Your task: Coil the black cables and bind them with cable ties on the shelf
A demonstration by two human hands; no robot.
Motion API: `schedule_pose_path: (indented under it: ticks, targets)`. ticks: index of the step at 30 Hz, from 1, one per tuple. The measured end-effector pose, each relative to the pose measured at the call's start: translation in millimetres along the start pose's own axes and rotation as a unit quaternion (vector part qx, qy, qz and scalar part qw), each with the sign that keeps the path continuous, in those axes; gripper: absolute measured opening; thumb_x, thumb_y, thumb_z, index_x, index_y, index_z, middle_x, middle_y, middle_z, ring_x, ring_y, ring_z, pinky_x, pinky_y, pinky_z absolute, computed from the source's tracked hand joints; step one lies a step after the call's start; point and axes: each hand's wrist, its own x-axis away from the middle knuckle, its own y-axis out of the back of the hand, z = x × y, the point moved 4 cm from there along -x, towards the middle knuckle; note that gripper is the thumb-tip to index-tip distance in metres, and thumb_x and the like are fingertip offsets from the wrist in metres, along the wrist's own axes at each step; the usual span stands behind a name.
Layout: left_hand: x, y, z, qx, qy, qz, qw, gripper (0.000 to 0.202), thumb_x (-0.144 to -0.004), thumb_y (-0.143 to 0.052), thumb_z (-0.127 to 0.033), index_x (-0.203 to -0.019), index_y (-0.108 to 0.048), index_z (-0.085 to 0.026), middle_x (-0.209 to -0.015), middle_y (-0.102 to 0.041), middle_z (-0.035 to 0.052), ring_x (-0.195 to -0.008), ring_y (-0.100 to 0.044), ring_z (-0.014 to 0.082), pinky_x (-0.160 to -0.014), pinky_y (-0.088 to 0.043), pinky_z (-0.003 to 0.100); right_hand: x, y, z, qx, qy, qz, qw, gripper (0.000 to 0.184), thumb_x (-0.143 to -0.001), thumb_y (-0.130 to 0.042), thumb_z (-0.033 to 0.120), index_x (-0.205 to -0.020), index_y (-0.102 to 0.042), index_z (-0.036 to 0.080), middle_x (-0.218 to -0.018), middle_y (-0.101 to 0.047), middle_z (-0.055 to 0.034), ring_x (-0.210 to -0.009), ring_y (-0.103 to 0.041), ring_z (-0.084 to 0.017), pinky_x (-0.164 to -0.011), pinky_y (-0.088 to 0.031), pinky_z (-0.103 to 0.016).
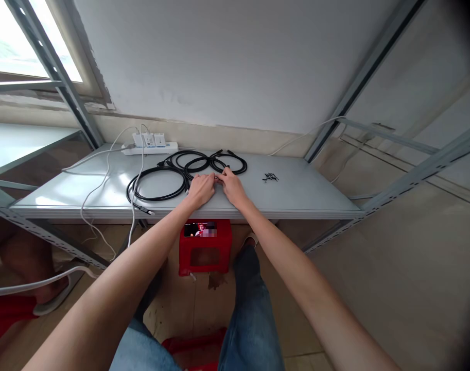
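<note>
Several black cables lie in loose coils on the grey metal shelf. My left hand point(203, 189) is closed at the front of the middle coil point(198, 168), its fingers bent around the black cable. Close against it, my right hand point(232, 186) pinches the same cable, fingertips nearly meeting those of the left. Exactly what lies between the fingertips is mostly hidden. A larger black coil point(159, 198) rests to the left of my hands, with a plug end near the shelf's front edge. To the right is a small pile of short black ties point(271, 177).
A white power strip point(153, 148) with chargers stands at the back left; white cords point(107, 165) hang over the front edge. Metal posts point(327, 131) frame the shelf point(308, 193). Below, a red stool point(206, 257) holds a phone point(200, 230). Another person's leg point(28, 263) is at left.
</note>
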Motion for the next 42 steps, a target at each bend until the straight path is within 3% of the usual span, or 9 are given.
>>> schedule_pose_path:
  ticks: [5,10,15,20,26,35,42]
  targets:
    - [-0.8,-1.0,-0.1,-0.009,-0.008,0.005,1.000,0.037,-0.105,-0.038,-0.014,-0.129,-0.066,-0.013,-0.120,-0.081,0.0210,-0.119,-0.075,0.0353,-0.103,-0.048,0.044,3.3,4.2,1.2,0.042,-0.028,-0.005,0.999,0.030,-0.109,-0.055,0.021,-0.108,-0.084,0.026,-0.088,-0.070,-0.0083,-0.088,-0.064,-0.026,-0.083,-0.050,-0.034]
    - [0.5,1.5,-0.5,-0.006,-0.009,-0.005,1.000,0.038,-0.107,-0.037,-0.016,-0.131,-0.066,-0.014,-0.120,-0.081,0.0208,-0.120,-0.075,0.0348,-0.103,-0.047,0.042,1.7,7.9,2.1,0.018,-0.035,0.001,0.999,0.030,-0.107,-0.057,0.014,-0.109,-0.085,0.025,-0.096,-0.073,-0.0073,-0.093,-0.067,-0.025,-0.086,-0.049,-0.033]
    - [1.7,1.1,-1.9,0.006,0.001,0.006,1.000,0.043,-0.114,-0.031,-0.032,-0.133,-0.066,-0.016,-0.117,-0.081,0.0192,-0.115,-0.076,0.0353,-0.095,-0.051,0.041,-0.4,9.2,1.3,0.002,-0.009,-0.013,1.000,0.036,-0.109,-0.050,0.012,-0.113,-0.085,0.021,-0.104,-0.074,-0.0094,-0.100,-0.068,-0.024,-0.091,-0.050,-0.033]
    - [0.4,-1.6,-1.8,0.029,-0.005,0.012,0.999,0.046,-0.113,-0.043,-0.049,-0.143,-0.061,-0.019,-0.116,-0.082,0.0153,-0.111,-0.077,0.0363,-0.091,-0.052,0.040,-0.7,11.3,1.8,-0.011,-0.002,-0.036,0.999,0.032,-0.109,-0.054,0.015,-0.102,-0.085,0.019,-0.099,-0.075,-0.0087,-0.094,-0.069,-0.023,-0.088,-0.051,-0.033]
    - [1.3,-1.3,-0.7,0.030,0.013,0.011,0.999,0.045,-0.114,-0.039,-0.045,-0.147,-0.061,-0.022,-0.119,-0.080,0.0164,-0.114,-0.075,0.0357,-0.093,-0.052,0.040,2.5,13.4,7.1,0.009,0.007,-0.064,0.998,0.023,-0.106,-0.063,0.017,-0.095,-0.082,0.018,-0.095,-0.075,-0.0086,-0.090,-0.068,-0.024,-0.088,-0.051,-0.034]
    - [0.3,-3.7,-0.6,0.028,0.015,0.008,0.999,0.051,-0.115,-0.037,-0.048,-0.153,-0.062,-0.024,-0.120,-0.080,0.0168,-0.114,-0.075,0.0365,-0.092,-0.052,0.041,3.0,12.4,4.8,-0.013,0.013,-0.095,0.995,0.026,-0.110,-0.057,0.024,-0.094,-0.077,0.021,-0.098,-0.076,-0.0097,-0.099,-0.069,-0.027,-0.095,-0.053,-0.040]
    - [-0.3,-3.3,-0.7,0.038,0.016,0.014,0.999,0.052,-0.114,-0.037,-0.048,-0.144,-0.071,-0.024,-0.121,-0.081,0.0161,-0.117,-0.074,0.0349,-0.095,-0.052,0.040,3.8,14.3,7.7,-0.050,0.023,-0.108,0.993,0.023,-0.112,-0.055,0.032,-0.109,-0.076,0.023,-0.105,-0.077,-0.0089,-0.102,-0.070,-0.026,-0.098,-0.057,-0.041]
